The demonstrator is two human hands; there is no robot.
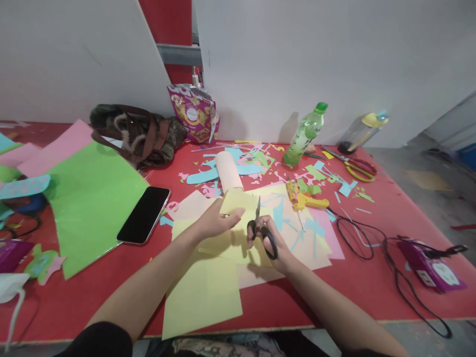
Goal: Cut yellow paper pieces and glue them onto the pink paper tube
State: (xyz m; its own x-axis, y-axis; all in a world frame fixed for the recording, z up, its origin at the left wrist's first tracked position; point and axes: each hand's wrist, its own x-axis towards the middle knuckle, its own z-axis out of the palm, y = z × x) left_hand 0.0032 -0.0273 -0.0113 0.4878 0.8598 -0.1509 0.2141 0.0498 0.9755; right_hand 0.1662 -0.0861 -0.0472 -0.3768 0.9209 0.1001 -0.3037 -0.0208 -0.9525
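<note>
My left hand [219,218] pinches a piece of yellow paper [240,203] between thumb and fingers, lifted a little over the table. In my right hand [273,243] are black-handled scissors [258,213], with fingers through the loops and the blades pointing away from me, beside the paper's right edge. Whether the blades touch the paper I cannot tell. Larger yellow sheets [208,292] lie below both hands, over pale pink ones. Just beyond the held piece lies a pale pink paper roll [228,171], with light blue strips [203,177] by it.
A yellow glue gun [305,198] with a black cord lies right of my hands, near red-and-yellow scissors [359,168] and a green bottle [305,134]. Left are a phone [144,215], green sheet [92,198] and bag [137,134]. A snack bag [195,114] stands behind; paper scraps lie about.
</note>
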